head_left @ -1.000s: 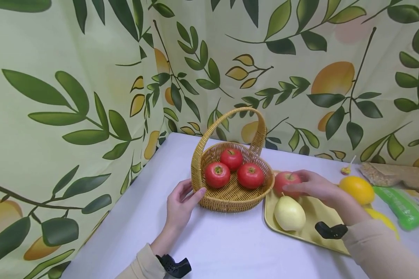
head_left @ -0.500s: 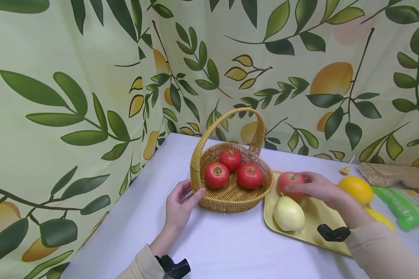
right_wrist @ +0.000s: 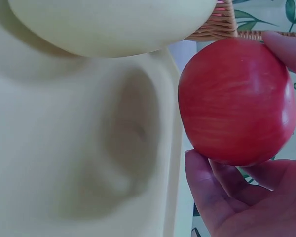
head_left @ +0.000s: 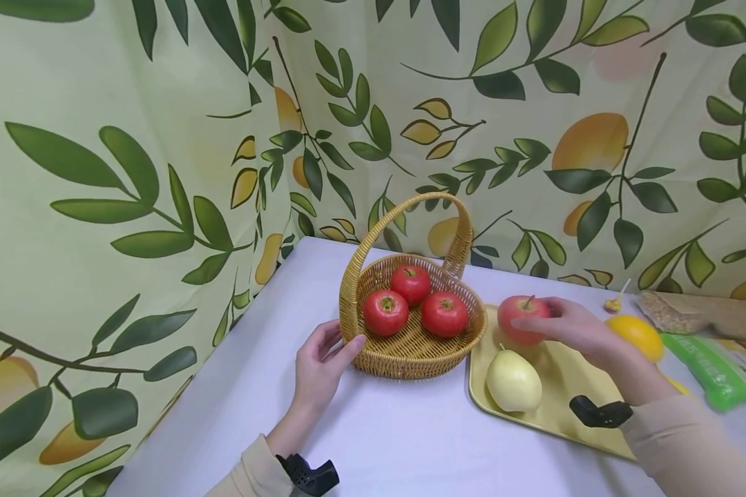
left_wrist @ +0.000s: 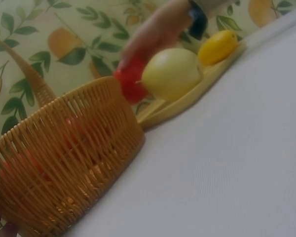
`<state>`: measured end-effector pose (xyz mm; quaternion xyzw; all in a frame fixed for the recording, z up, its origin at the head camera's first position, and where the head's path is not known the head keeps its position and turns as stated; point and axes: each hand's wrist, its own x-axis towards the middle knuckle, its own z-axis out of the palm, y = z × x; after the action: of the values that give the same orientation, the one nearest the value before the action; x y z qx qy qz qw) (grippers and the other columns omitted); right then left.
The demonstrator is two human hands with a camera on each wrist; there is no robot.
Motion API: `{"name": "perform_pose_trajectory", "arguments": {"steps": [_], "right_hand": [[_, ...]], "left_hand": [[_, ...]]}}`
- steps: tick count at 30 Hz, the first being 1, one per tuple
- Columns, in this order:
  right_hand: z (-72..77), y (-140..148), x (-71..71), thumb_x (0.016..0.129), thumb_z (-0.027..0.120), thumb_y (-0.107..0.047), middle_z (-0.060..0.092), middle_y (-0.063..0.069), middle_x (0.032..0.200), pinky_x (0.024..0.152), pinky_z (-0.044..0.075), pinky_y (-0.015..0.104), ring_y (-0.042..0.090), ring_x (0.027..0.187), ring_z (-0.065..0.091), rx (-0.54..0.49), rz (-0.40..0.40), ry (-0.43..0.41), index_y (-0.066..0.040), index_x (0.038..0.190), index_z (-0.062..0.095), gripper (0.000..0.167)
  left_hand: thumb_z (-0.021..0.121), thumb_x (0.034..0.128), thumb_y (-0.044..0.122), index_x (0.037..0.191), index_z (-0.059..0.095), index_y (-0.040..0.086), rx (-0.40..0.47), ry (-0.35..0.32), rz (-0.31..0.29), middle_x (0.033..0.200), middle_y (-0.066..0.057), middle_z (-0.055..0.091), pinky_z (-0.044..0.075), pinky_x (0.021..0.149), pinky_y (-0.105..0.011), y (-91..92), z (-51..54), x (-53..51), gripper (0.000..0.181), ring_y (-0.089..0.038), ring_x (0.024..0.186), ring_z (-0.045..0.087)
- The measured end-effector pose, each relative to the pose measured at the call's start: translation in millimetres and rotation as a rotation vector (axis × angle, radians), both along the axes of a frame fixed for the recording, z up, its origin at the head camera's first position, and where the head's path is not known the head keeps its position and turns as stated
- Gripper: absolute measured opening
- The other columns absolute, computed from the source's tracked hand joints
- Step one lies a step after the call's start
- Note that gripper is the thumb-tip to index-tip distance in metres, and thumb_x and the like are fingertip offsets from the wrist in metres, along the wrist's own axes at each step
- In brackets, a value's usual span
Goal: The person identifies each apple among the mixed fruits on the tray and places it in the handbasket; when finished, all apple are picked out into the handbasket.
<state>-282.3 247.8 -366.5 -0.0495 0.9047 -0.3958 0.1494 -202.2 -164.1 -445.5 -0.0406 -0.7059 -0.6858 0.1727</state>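
Note:
A wicker basket [head_left: 404, 366] with a tall arched handle stands on the table, with three red apples [head_left: 386, 312] inside. At its left side my left hand [head_left: 319, 366] grips the rim near the handle's foot, thumb in front; the other fingers are partly hidden behind. To the right, my right hand [head_left: 581, 331] holds another red apple [right_wrist: 237, 103] between thumb and fingers. That apple hangs just above the yellow tray [head_left: 572, 393], its shadow falling on the tray in the right wrist view. A pale yellow pear [head_left: 513, 382] lies on the tray, just in front of the held apple.
Yellow fruit [head_left: 637, 337] sits at the tray's right, partly behind the right arm. Farther right lie a green packet [head_left: 715, 373] and a brown bag [head_left: 702, 314]. A small lollipop [head_left: 614, 304] lies near the leaf-patterned backdrop [head_left: 503, 138], which rises behind the table.
My right hand has moved slightly to the right and up, with the apple rising from beside the pear. My left hand and the basket have stayed where they were.

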Motion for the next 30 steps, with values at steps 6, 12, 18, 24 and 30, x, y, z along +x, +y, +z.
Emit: {"name": "perform_pose_trajectory", "arguments": {"steps": [6, 12, 18, 24, 30], "right_hand": [[1.9, 0, -2.3, 0.096, 0.067, -0.052, 0.048, 0.029, 0.143, 0.1, 0.051, 0.05, 0.041, 0.124, 0.05, -0.061, -0.012, 0.001, 0.012, 0.153, 0.026, 0.095], [6.6, -1, -5.2, 0.098, 0.065, -0.049, 0.054, 0.023, 0.137, 0.09, 0.055, 0.034, 0.033, 0.117, 0.053, -0.122, -0.05, 0.05, 0.01, 0.15, 0.034, 0.084], [15.1, -7, -5.0, 0.099, 0.065, -0.048, 0.055, 0.02, 0.135, 0.088, 0.056, 0.031, 0.032, 0.116, 0.053, -0.144, -0.048, 0.071, 0.007, 0.149, 0.038, 0.079], [24.6, -15, -1.3, 0.096, 0.066, -0.054, 0.056, 0.021, 0.134, 0.092, 0.053, 0.039, 0.035, 0.119, 0.051, -0.129, -0.025, 0.05, 0.003, 0.152, 0.036, 0.085], [28.5, -22, -1.6, 0.095, 0.066, -0.057, 0.055, 0.02, 0.137, 0.092, 0.052, 0.039, 0.036, 0.121, 0.051, -0.117, -0.022, 0.048, 0.001, 0.155, 0.032, 0.091]], "left_hand": [[0.082, 0.0888, 0.022, 0.122, 0.069, 0.013, 0.003, -0.005, 0.0, 0.122, -0.003, 0.069, 0.055, 0.097, -0.031, 0.2, 0.2, -0.5, 0.037, -0.021, 0.119, 0.063], [0.082, 0.0892, 0.022, 0.122, 0.069, 0.013, 0.001, -0.006, 0.004, 0.123, -0.003, 0.069, 0.055, 0.097, -0.031, 0.8, 0.6, 0.6, 0.037, -0.021, 0.12, 0.063], [0.082, 0.089, 0.021, 0.121, 0.069, 0.012, 0.003, 0.001, 0.004, 0.121, -0.003, 0.069, 0.055, 0.097, -0.031, 1.1, 0.5, 0.2, 0.036, -0.021, 0.119, 0.063], [0.082, 0.0888, 0.021, 0.121, 0.069, 0.013, -0.001, 0.005, 0.006, 0.121, -0.003, 0.069, 0.055, 0.096, -0.031, 0.4, -0.6, -0.6, 0.036, -0.021, 0.118, 0.063], [0.082, 0.0888, 0.022, 0.122, 0.069, 0.013, 0.001, 0.01, 0.005, 0.122, -0.003, 0.069, 0.055, 0.097, -0.033, -0.1, -0.7, -1.1, 0.036, -0.021, 0.119, 0.063]]}}
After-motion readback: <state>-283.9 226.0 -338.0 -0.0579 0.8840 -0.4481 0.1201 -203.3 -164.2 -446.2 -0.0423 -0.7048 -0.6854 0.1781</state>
